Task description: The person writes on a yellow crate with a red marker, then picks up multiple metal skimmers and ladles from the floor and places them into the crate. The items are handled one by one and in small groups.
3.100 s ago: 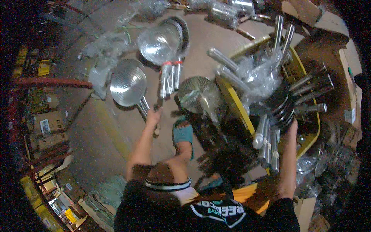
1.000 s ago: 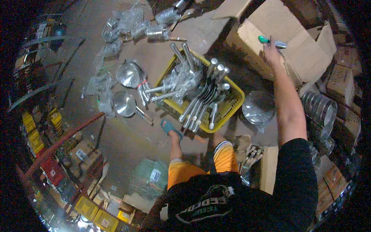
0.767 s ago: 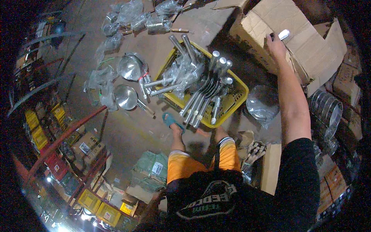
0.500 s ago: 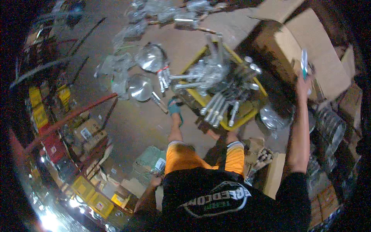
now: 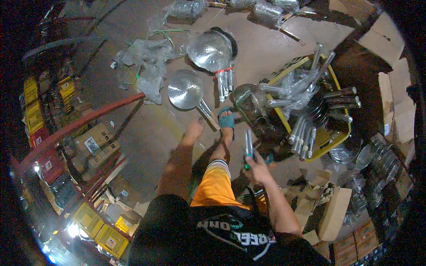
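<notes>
My right hand (image 5: pixel 257 168) is closed around a pair of slim, shiny metal rods (image 5: pixel 248 142) with a green part by the fingers; their exact kind is unclear. My left hand (image 5: pixel 194 131) is stretched forward over the floor, just below a round perforated metal skimmer (image 5: pixel 185 90) with a metal and wooden handle. Its fingers are too smeared to read. Beyond that skimmer lies a stack of similar round ladle-like pans (image 5: pixel 209 52), their handles bound with a red tie. A yellow-rimmed crate (image 5: pixel 327 150) to the right holds many metal-handled utensils, partly wrapped in plastic.
Crumpled clear plastic (image 5: pixel 151 55) lies at the far left. A red metal bar (image 5: pixel 84 126) juts in from a shelf of cartons (image 5: pixel 98 142). Cardboard pieces (image 5: pixel 335 215) lie at lower right, beside wrapped round metalware (image 5: pixel 382 155). Plastic-wrapped pots (image 5: pixel 267 14) lie far ahead.
My right hand has come from the open cardboard box at the right to the middle, still holding the rods. My left hand has moved forward towards the skimmer. The view has turned.
</notes>
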`<state>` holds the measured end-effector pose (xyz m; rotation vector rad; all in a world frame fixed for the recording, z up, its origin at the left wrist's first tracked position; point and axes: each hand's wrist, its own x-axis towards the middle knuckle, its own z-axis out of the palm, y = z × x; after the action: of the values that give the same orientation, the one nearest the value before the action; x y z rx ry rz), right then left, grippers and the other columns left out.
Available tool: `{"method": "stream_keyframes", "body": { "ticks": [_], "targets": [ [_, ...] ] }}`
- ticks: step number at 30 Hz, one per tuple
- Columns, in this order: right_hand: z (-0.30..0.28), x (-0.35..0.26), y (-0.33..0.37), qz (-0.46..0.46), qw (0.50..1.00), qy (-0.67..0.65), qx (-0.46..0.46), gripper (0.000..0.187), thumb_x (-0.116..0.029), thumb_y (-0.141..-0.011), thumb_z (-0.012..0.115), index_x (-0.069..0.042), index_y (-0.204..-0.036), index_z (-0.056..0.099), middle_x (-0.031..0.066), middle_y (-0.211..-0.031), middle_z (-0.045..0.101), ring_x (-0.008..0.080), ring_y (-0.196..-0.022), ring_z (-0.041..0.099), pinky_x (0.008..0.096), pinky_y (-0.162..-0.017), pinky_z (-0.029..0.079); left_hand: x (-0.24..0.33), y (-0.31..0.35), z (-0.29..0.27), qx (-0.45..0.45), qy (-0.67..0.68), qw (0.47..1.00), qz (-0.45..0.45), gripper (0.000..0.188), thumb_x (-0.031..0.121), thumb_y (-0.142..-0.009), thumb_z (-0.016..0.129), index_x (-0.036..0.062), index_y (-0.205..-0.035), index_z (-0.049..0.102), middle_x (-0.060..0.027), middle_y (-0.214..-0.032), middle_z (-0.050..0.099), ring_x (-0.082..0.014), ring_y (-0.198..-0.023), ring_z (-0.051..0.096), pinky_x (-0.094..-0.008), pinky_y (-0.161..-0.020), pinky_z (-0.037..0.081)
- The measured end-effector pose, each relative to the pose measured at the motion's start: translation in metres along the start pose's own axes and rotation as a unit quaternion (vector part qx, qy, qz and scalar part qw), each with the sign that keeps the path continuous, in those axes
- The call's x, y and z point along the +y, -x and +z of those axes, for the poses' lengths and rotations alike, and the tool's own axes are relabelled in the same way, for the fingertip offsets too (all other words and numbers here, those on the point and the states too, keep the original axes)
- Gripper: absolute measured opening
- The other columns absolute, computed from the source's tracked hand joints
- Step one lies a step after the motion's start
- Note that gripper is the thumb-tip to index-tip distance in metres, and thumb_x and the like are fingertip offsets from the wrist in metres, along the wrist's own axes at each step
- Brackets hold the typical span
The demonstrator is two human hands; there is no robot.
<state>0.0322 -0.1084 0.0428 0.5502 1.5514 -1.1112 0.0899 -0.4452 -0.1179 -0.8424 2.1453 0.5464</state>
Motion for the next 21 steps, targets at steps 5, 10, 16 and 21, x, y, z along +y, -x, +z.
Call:
{"method": "stream_keyframes", "body": {
  "ticks": [5,10,16,21],
  "targets": [
    [0.031,-0.021,-0.121,-0.203,0.968,0.119,0.086,0.053,-0.035,-0.098,0.054,0.006,-0.131,0.050,0.0174,-0.114,0.063,0.0225,-0.105,0.056,0.0343,-0.094,0.043,0.055,-0.094,-0.002,0.071,0.157,0.984,0.055,0.043,0.032,-0.087,0.060,0.0067,-0.122,0.061,-0.0227,-0.112,0.065,-0.0400,-0.106,0.062,-0.0465,-0.091,0.049],
    [0.027,-0.009,-0.242,-0.194,0.970,0.035,0.142,0.045,-0.041,-0.098,0.056,0.003,-0.108,0.059,0.0073,-0.076,0.060,0.0140,-0.067,0.052,0.0324,-0.061,0.042,0.090,-0.174,0.014,0.131,0.122,0.980,0.083,0.037,0.026,-0.087,0.059,0.0090,-0.119,0.062,-0.0232,-0.121,0.060,-0.0397,-0.110,0.060,-0.0454,-0.093,0.049],
    [0.018,-0.027,-0.319,-0.195,0.972,0.055,0.121,0.049,-0.044,-0.095,0.060,0.004,-0.086,0.063,0.0136,-0.075,0.063,0.0215,-0.068,0.052,0.0383,-0.064,0.045,0.108,-0.248,0.029,0.249,-0.066,0.924,0.281,0.040,0.019,-0.087,0.059,0.0072,-0.125,0.060,-0.0227,-0.127,0.053,-0.0427,-0.108,0.056,-0.0502,-0.092,0.049],
    [0.031,-0.021,-0.371,-0.338,0.899,0.115,0.255,0.058,-0.051,-0.095,0.056,0.005,-0.109,0.062,0.0195,-0.092,0.066,0.0291,-0.085,0.063,0.0405,-0.078,0.049,0.110,-0.286,0.059,0.269,-0.088,0.939,0.197,0.048,0.015,-0.086,0.058,0.0144,-0.133,0.054,-0.0231,-0.136,0.046,-0.0422,-0.113,0.055,-0.0522,-0.091,0.050]
  ]
}}
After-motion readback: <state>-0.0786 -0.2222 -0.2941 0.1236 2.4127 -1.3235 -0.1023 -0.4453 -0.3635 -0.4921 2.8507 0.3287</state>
